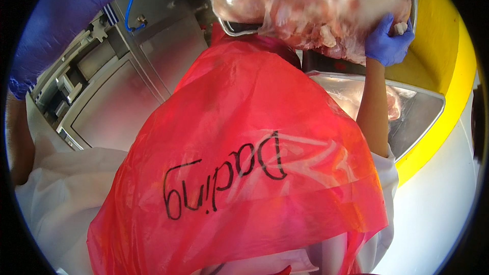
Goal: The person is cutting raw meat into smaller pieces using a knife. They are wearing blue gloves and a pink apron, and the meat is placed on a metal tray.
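A large slab of raw meat (pixel 300 15), pink with pale fat and a glossy surface, spans the top of the view, its upper part blurred. It lies over a metal tray (pixel 239 31), whose rim shows around it. My right hand (pixel 389 40), in a blue-purple glove, closes on the slab's right end, with a small pale lump at the fingers. My left hand (pixel 58 20), gloved alike, is raised at the upper left, apart from the meat. A digit stretches out to the right; the other fingertips are cut off by the picture's edge.
A second metal tray (pixel 417 122) with pale meat sits below my right forearm, beside a curved yellow rim (pixel 453 76). Stainless steel machinery (pixel 117 102) with a blue hose (pixel 130 10) stands at left. My red plastic apron (pixel 244 163) covers the middle.
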`<state>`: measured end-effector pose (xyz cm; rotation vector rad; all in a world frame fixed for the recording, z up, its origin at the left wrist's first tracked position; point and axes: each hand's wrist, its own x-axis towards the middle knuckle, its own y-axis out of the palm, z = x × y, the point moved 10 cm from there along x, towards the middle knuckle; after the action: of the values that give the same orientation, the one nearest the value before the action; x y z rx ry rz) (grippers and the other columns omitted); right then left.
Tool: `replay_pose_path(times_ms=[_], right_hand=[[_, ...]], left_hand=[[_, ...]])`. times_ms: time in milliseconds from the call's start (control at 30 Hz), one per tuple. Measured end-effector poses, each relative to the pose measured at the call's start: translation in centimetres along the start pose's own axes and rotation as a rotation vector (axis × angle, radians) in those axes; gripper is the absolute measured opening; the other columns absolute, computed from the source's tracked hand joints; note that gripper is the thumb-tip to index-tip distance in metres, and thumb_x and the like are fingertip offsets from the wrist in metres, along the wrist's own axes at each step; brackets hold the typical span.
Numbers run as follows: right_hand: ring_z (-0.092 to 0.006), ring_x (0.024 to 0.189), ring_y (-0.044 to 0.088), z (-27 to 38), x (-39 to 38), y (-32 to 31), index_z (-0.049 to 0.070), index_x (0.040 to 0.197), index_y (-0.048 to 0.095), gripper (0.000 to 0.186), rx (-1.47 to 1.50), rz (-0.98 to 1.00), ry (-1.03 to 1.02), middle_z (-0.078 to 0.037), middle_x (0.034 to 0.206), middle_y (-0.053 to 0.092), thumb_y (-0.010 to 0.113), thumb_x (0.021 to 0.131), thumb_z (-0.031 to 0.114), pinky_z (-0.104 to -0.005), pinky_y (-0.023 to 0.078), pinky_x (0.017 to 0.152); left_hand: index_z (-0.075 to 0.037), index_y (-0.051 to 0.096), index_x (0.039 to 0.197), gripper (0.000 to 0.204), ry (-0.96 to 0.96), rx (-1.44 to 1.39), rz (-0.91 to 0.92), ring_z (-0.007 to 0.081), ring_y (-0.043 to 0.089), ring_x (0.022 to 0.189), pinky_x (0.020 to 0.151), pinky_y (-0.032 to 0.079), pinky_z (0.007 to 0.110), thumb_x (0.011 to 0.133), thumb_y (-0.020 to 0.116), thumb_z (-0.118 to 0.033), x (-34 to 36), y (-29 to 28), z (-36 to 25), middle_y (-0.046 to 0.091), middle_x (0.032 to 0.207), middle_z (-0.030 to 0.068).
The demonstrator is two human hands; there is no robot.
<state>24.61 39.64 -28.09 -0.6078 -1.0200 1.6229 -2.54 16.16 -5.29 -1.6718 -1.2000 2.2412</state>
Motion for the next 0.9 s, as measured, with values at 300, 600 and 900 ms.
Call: replay_pose_path(times_ms=[300, 600, 900], right_hand=[[-0.0393, 0.103, 0.070, 1.5, -0.3, -1.3, 0.010, 0.130, 0.063, 0.066, -0.051, -0.053, -0.090, -0.016, 0.112, 0.073, 0.075, 0.083, 0.054, -0.0514, 0.053, 0.091], [-0.0396, 0.102, 0.070, 1.1, -0.6, -1.8, 0.008, 0.126, 0.064, 0.069, -0.111, -0.047, -0.022, -0.018, 0.110, 0.074, 0.076, 0.080, 0.058, -0.0507, 0.053, 0.091], [-0.0425, 0.106, 0.068, 0.3, -0.6, -1.5, 0.004, 0.125, 0.061, 0.075, -0.110, 0.004, 0.063, -0.021, 0.112, 0.071, 0.074, 0.079, 0.061, -0.0512, 0.052, 0.093]], left_hand=[[-0.014, 0.071, 0.130, 0.041, -0.016, -0.017, -0.018, 0.0326, 0.074, 0.081, 0.074, 0.058, 0.039, 0.089, 0.075, -0.017, 1.3, 0.8, 0.7, 0.075, 0.102, 0.0183], [-0.020, 0.066, 0.137, 0.047, -0.110, -0.235, -0.293, 0.0270, 0.071, 0.078, 0.074, 0.057, 0.037, 0.091, 0.075, -0.015, -1.5, 7.4, 3.1, 0.073, 0.099, 0.0147], [-0.035, 0.056, 0.148, 0.056, 0.087, -0.543, -0.718, 0.0279, 0.062, 0.065, 0.061, 0.055, 0.038, 0.095, 0.072, -0.033, -0.9, 21.3, 6.7, 0.062, 0.078, 0.0087]])
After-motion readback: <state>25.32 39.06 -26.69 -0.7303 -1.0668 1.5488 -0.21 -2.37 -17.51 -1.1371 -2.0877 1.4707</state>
